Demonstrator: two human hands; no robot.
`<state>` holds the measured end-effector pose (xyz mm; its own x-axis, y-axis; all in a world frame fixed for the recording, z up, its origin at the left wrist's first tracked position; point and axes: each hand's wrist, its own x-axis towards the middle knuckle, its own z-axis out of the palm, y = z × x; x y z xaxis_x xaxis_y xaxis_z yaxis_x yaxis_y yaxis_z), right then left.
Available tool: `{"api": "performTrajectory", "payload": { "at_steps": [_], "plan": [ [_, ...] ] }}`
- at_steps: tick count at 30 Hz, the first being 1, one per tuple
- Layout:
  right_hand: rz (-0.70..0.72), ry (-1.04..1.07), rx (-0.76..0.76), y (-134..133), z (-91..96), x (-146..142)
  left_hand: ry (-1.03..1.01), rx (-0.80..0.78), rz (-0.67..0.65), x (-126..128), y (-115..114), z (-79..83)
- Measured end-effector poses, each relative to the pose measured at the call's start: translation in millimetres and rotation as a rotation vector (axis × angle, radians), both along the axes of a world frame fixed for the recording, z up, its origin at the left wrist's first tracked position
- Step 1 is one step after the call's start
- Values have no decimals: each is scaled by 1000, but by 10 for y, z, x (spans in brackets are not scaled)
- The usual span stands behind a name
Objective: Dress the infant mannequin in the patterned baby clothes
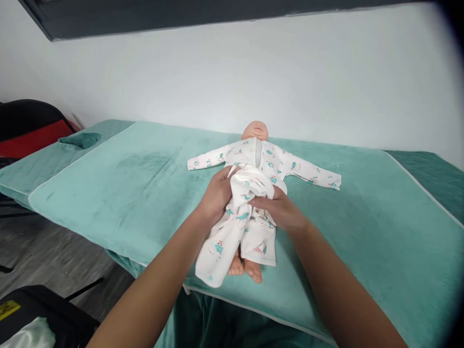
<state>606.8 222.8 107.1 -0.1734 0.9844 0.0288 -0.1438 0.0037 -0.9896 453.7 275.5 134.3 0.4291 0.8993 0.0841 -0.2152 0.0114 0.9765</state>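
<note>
A baby doll (255, 130) lies on its back on a teal towel (145, 179), head toward the wall, bare feet near the towel's front edge. It wears a white printed top (268, 159) with both sleeves spread out sideways. White printed trousers (235, 227) are bunched over its belly and legs, one leg of them hanging loose to the left. My left hand (216, 194) is closed on the bunched waist of the trousers from the left. From the right, my right hand (281, 209) pinches the same cloth.
The towel covers a teal-draped table (438, 179) set against a white wall. A small teal cloth (80, 139) lies at the far left corner. A black and red chair (31, 128) stands to the left. A black bag (43, 314) sits on the grey floor, lower left.
</note>
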Motion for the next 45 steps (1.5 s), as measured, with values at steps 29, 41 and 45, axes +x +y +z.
{"api": "performTrajectory", "payload": {
  "at_steps": [29, 41, 45],
  "plan": [
    [7, 24, 90, 27, 14, 46, 253, -77, -282, -506, -312, -46],
    [327, -407, 70, 0, 215, 61, -11, -400, 37, -355, -757, 24],
    [380, -548, 167, 22, 268, 44, -33, -508, 197, -339, -1183, 168]
  ]
}}
